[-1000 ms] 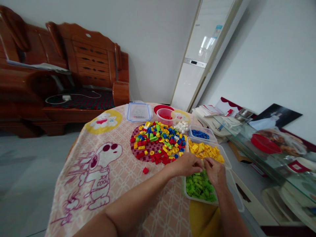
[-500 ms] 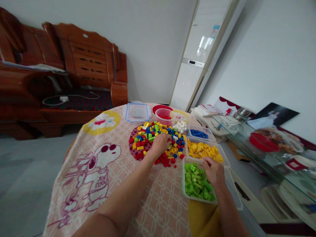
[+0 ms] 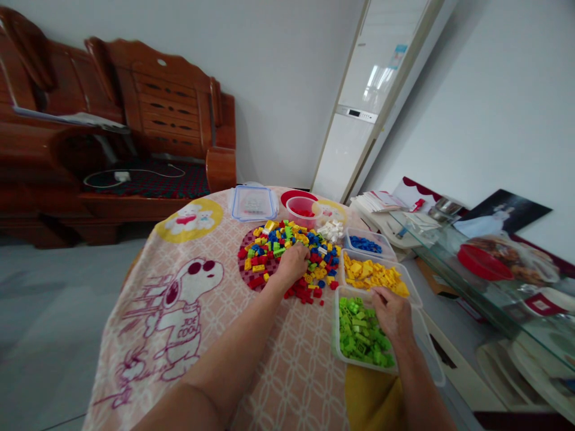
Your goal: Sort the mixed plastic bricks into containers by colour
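Note:
My left hand (image 3: 294,263) reaches into a mixed pile of toy building bricks (image 3: 269,248) in red, yellow, blue and green. Its fingers are curled together, and what they hold, if anything, is hidden. Over the wall between two clear plastic boxes is my right hand (image 3: 392,312), fingertips pinched on something too small to make out. Below it, the nearer box holds green bricks (image 3: 363,332); yellow bricks (image 3: 371,270) fill the one behind. Blue bricks (image 3: 365,244) lie in a smaller box farther back. A heap of white bricks (image 3: 331,231) sits beside the pile.
At the back of the table stand a clear bowl (image 3: 302,216) with red bricks and a blue-rimmed lid (image 3: 254,203). A patterned tablecloth (image 3: 287,365) covers the table. On the right is a glass shelf (image 3: 453,272) with clutter; a wooden bench (image 3: 166,120) stands left.
My left hand dips slightly within the mixed pile, fingers still curled. My right hand stays pinched above the edge of the green-brick box. The whole view has shifted slightly.

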The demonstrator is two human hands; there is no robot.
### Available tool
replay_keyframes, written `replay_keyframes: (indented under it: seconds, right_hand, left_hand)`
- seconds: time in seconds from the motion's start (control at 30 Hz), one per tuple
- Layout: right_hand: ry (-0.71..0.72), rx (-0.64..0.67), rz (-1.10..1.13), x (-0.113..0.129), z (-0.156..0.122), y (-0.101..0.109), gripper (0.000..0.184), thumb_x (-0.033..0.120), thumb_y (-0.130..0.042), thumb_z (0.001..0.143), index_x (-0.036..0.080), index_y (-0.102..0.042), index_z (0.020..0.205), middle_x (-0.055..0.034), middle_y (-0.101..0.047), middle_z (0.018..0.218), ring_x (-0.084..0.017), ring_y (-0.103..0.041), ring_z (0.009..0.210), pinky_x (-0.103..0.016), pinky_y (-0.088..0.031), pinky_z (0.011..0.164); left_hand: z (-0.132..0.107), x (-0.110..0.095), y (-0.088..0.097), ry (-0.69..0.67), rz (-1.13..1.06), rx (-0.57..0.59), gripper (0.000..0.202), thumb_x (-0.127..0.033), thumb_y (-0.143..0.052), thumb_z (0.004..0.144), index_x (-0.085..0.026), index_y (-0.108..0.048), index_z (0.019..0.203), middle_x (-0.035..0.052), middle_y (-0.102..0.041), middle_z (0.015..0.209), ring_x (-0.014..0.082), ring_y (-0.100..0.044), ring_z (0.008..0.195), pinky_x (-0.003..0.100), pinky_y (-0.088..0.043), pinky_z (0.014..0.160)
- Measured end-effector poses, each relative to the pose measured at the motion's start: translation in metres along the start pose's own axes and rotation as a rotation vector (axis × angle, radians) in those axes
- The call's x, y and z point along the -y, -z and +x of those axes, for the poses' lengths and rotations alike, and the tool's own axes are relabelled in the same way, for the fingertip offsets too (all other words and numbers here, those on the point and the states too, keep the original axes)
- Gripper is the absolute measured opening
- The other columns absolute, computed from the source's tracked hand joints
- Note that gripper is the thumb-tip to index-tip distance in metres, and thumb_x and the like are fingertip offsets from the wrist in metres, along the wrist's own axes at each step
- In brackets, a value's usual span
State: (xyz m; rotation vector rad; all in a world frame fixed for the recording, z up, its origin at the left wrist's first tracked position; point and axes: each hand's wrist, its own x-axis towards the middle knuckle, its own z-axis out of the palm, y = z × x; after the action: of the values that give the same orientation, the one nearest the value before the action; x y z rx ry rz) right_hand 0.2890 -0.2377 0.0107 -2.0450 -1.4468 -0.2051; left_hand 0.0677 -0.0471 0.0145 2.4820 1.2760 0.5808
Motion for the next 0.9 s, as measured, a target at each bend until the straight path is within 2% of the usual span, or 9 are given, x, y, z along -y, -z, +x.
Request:
replay_keyframes:
  seconds: [0.17, 0.53, 0.77, 0.9]
  right_hand:
    - [-0.018, -0.005, -0.009, 0.001, 0.000, 0.000, 0.036, 0.041, -0.046, 0.084, 0.020, -0.075, 0.083, -0.0091, -0.075, 0.080, -0.022, -0.067, 0.072, -0.029, -0.046, 0.065]
    - [0.007, 0.003, 0.005, 0.000, 0.000, 0.000, 0.035, 0.040, -0.046, 0.086, 0.021, -0.075, 0.084, -0.0081, -0.075, 0.081, -0.021, -0.067, 0.072, -0.029, -0.047, 0.067]
    - [0.007, 0.004, 0.002, 0.000, 0.000, 0.000, 0.036, 0.040, -0.045, 0.086, 0.020, -0.075, 0.082, -0.0088, -0.075, 0.080, -0.021, -0.067, 0.071, -0.029, -0.047, 0.068]
    - [0.005, 0.010, 0.002, -0.001, 0.000, -0.001, 0.035, 0.040, -0.046, 0.086, 0.020, -0.075, 0.084, -0.0088, -0.075, 0.082, -0.021, -0.067, 0.073, -0.029, -0.047, 0.068]
  left_hand:
    - [-0.003, -0.003, -0.003, -0.006, 0.044, 0.011, 0.025, -0.008, -0.052, 0.075, -0.017, -0.068, 0.092, 0.0085, -0.063, 0.103, 0.0180, -0.061, 0.092, 0.027, -0.049, 0.082]
    - [0.003, 0.004, -0.011, -0.071, -0.031, 0.006, 0.024, -0.004, -0.055, 0.069, -0.014, -0.069, 0.086, 0.0115, -0.062, 0.101, 0.0213, -0.059, 0.099, 0.029, -0.048, 0.087]
    - [0.006, 0.009, -0.003, -0.008, -0.115, -0.046, 0.016, -0.009, -0.058, 0.069, -0.014, -0.071, 0.079, 0.0090, -0.066, 0.091, 0.0194, -0.061, 0.089, 0.028, -0.049, 0.081]
    - [0.006, 0.012, 0.006, 0.012, -0.307, -0.020, 0.015, -0.017, -0.063, 0.068, -0.014, -0.072, 0.080, 0.0040, -0.068, 0.080, 0.0161, -0.062, 0.075, 0.026, -0.048, 0.072]
